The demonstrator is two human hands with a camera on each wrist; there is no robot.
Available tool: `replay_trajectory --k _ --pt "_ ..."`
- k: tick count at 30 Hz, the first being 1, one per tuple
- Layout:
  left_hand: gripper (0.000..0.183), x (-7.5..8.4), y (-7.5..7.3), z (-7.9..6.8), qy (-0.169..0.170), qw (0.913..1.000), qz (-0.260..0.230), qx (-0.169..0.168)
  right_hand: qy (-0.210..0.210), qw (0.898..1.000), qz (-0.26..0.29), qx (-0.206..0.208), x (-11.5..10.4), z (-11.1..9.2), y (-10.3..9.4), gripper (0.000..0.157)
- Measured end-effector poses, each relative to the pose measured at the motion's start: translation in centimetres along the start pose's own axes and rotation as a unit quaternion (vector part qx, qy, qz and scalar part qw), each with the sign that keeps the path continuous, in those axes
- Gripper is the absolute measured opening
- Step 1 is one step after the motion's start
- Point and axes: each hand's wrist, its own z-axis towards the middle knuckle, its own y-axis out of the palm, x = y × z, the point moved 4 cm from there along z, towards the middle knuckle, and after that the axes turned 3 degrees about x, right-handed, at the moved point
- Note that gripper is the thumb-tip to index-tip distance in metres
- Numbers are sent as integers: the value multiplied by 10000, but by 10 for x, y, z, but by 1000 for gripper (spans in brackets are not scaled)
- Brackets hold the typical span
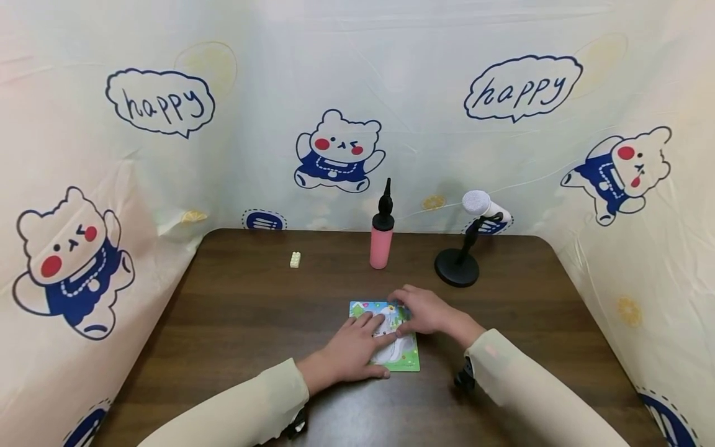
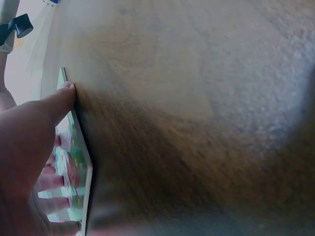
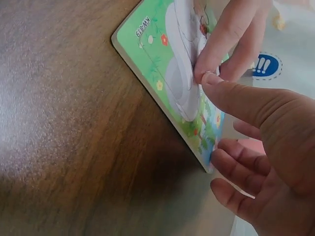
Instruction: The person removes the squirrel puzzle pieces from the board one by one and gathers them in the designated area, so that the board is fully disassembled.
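A thin picture board with a green and blue scene and a white figure lies flat on the brown table. "KW-819" is printed at one corner of the board in the right wrist view. My left hand rests across its left side with spread fingers, covering part of the picture. Its thumb lies at the near edge in the left wrist view. My right hand is at the upper right corner, fingers loosely bent beside the edge. The right thumb tip meets a left fingertip over the white figure.
Behind the board stands a pink hand pump with a black nozzle. To its right is a white microphone on a black round stand. A small cream toy brick lies back left. A printed cloth hangs around the table.
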Motion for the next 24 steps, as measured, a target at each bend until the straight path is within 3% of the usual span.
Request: replay_trajectory --k 6,12,24 --pt "76 -1 0 -2 -90 9999 -63 13 17 10000 -45 -35 -9 0 -3 71" --pt "75 -1 -1 -3 -107 9999 -66 50 -18 9999 -38 -127 -17 1 1 62" --pt "75 2 0 -3 -92 9999 -76 30 313 9985 189 -413 -8 6 4 65"
